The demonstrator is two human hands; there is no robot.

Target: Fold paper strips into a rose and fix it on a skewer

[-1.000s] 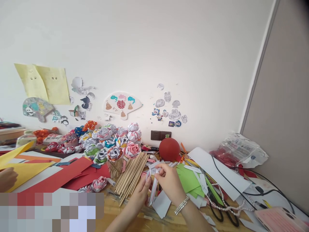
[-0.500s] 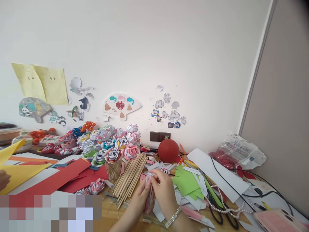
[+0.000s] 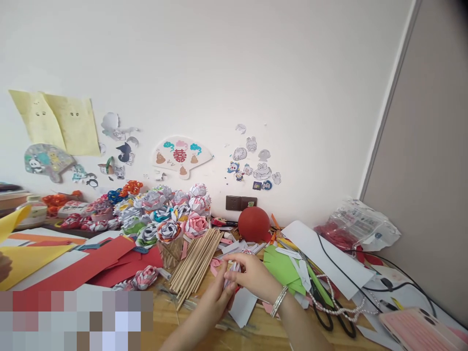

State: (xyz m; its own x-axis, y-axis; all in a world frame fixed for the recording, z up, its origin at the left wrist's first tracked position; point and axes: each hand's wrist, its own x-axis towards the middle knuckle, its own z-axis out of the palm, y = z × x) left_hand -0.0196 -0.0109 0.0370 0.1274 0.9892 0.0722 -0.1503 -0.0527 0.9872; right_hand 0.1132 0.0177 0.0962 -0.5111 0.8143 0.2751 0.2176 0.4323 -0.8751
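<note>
Just right of the bamboo sticks (image 3: 197, 265), my left hand (image 3: 221, 296) and my right hand (image 3: 252, 274) meet around a small whitish folded paper piece (image 3: 233, 269). My left fingers are closed about its lower part, and my right thumb and fingers press on it from the other side. Most of the paper is hidden by my fingers. A beaded bracelet (image 3: 279, 301) circles my right wrist. Below my hands lies a white paper sheet (image 3: 243, 308) on the wooden table (image 3: 197, 339). Green paper sheets (image 3: 280, 273) lie to the right.
Paper roses (image 3: 197, 224) stand in a cup at the back. A red ball (image 3: 254, 224) rests near the wall. Red paper (image 3: 87, 263) spreads leftward. Scissors (image 3: 347, 329), beads and a pink phone (image 3: 420, 329) lie right. Another person's hand (image 3: 5, 266) holds yellow paper (image 3: 32, 261).
My right hand has turned flatter and its wrist has moved right. The paper piece now shows less below my fingers. The view has shifted slightly.
</note>
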